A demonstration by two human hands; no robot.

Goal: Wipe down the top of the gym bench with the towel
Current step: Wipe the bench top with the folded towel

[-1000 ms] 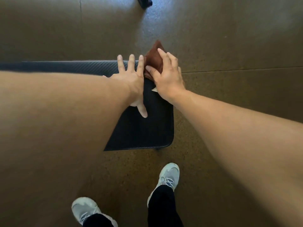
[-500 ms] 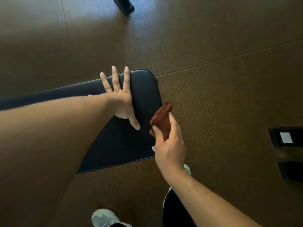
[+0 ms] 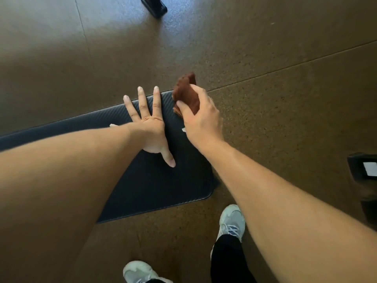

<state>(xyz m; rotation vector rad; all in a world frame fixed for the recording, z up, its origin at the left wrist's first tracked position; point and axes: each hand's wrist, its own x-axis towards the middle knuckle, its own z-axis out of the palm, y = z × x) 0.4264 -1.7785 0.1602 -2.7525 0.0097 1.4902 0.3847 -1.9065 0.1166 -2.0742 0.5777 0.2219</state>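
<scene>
Nearest you, your two pale shoes (image 3: 231, 221) stand on the speckled brown floor (image 3: 285, 123), one just off the worktop's near right corner, the other at the bottom edge of view. The worktop (image 3: 155, 186) is a black ribbed pad running off to the left, its rounded right end in front of you. Your left hand (image 3: 152, 131) lies flat on it near the right end, fingers straight and spread, thumb pointing back toward you; that grip is open and holds nothing. Your right hand (image 3: 202, 119) sits at the far right corner, its grip closed around the towel (image 3: 186, 92), thumb pinching the rust-brown cloth. The towel bunches up over that corner's edge. Farther off, a dark foot (image 3: 154, 6) rests on the floor.
</scene>
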